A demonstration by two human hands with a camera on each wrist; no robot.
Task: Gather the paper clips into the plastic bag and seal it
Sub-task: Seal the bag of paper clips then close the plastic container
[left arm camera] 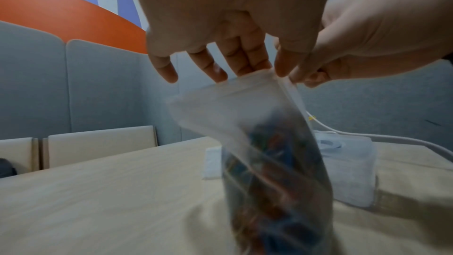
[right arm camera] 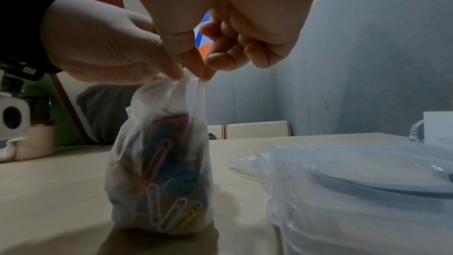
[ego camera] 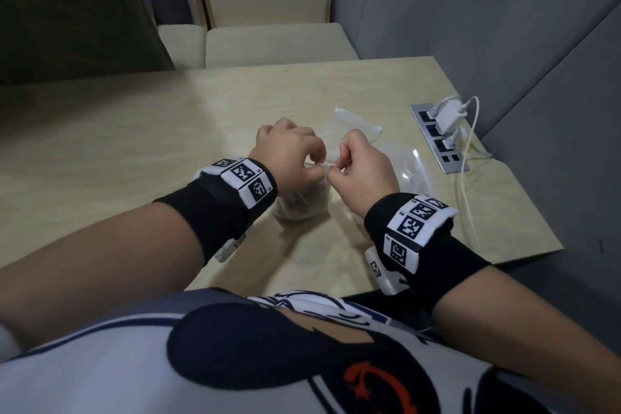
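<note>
A small clear plastic bag stands on the wooden table, filled with coloured paper clips. Both hands meet above it and pinch its top edge. My left hand holds the rim between thumb and fingers. My right hand pinches the same rim right beside it, thumb against forefinger. In the left wrist view the bag hangs twisted and blurred below the fingers. Whether the strip is sealed cannot be seen.
A clear lidded plastic container wrapped in plastic sits close to the right of the bag. An empty clear bag lies behind the hands. A socket strip with a white charger and cable is at the right edge, by grey wall panels.
</note>
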